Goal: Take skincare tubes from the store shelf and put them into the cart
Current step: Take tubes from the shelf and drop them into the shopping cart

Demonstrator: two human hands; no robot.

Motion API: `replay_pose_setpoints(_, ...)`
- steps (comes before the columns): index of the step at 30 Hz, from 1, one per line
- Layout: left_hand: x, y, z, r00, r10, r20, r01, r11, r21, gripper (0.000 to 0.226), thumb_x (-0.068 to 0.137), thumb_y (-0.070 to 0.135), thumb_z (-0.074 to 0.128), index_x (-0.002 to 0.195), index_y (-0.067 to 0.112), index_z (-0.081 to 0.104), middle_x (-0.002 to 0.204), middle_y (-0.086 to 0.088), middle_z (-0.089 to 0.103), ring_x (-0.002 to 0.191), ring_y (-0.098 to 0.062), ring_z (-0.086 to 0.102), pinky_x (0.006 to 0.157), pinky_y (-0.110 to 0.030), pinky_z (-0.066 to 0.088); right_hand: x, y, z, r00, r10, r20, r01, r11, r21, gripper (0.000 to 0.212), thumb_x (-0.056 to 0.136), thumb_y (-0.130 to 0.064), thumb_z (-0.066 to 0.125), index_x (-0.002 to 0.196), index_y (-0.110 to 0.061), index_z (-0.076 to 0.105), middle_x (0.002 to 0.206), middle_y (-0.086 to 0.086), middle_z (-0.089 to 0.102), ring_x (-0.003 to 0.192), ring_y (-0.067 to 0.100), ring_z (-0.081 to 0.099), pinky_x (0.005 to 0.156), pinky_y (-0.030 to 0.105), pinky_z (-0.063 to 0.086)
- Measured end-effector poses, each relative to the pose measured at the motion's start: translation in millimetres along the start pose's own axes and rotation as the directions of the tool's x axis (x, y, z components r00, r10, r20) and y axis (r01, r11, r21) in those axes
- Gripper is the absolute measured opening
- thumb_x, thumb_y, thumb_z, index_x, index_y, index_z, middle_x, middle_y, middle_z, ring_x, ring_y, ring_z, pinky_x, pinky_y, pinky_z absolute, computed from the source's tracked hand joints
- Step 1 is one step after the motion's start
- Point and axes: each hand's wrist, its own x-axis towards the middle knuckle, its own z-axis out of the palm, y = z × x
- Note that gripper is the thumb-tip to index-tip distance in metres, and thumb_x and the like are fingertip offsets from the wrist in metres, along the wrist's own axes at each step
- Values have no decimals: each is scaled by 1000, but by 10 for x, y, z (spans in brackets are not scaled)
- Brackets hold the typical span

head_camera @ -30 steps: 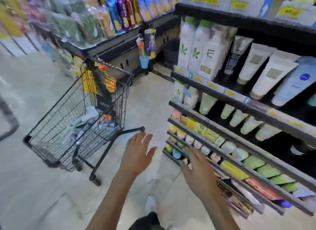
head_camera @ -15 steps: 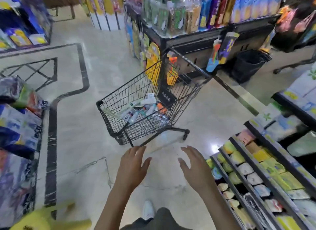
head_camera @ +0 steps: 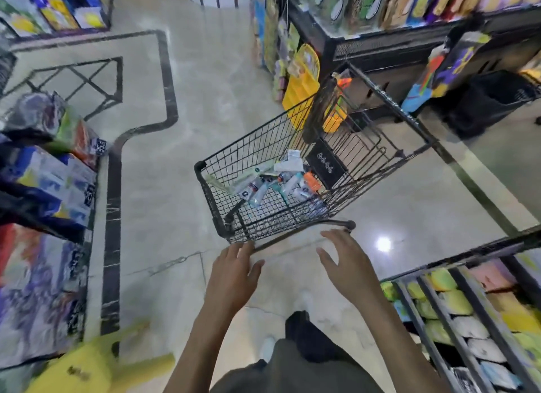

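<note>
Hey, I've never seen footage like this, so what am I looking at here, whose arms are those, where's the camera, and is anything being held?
There is no machine here. The camera is worn on a person's head and looks forward and down with a wide lens, which is why the shop aisles bend at the edges. The two bare arms coming up from the bottom belong to that person.

The left hand and the right hand are both open, fingers spread, and hold nothing. They reach toward the handle bar of a black wire shopping cart; whether they touch it I cannot tell.

In the bottom of the cart lies a loose pile of skincare tubes. At lower right is part of a store shelf with rows of packaged products. The cart stands on a pale tiled floor.
</note>
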Motion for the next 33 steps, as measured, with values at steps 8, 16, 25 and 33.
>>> replay_pose_setpoints(8,1396,185,32,996,-24,90,23,1000,12,53,102,43,53,148,17,47,142,-10,55,128,-31,51,104,-44,46,861,261,-153,996,72,59,-73,997,23,38,104,-38,53,141,-28,55,147,-7,52,137,15,47,114,33,39)
replay_pose_setpoints(16,2536,284,99,985,-80,153,82,997,-8,53,100,43,55,145,14,49,136,-11,57,123,-34,54,100,-47,47,2192,302,-411,980,38,194,-33,999,-33,37,103,-32,58,139,-24,57,144,-4,55,130,20,53,104,35,45)
replay_pose_setpoints(25,3522,-33,628,858,-395,329,504,773,-386,51,99,41,61,141,12,55,136,-10,60,123,-28,58,103,-41,47,4001,177,8,911,28,412,52,982,-180,44,100,-26,61,143,-16,56,144,9,57,130,29,54,103,35,42)
replay_pose_setpoints(33,4509,-578,1578,430,-578,694,811,-90,-578,28,95,33,67,117,14,66,111,-9,67,109,-30,64,94,-50,57,5323,599,890,798,89,596,190,902,-388,38,99,-24,59,135,-13,59,128,15,66,113,36,62,88,41,49)
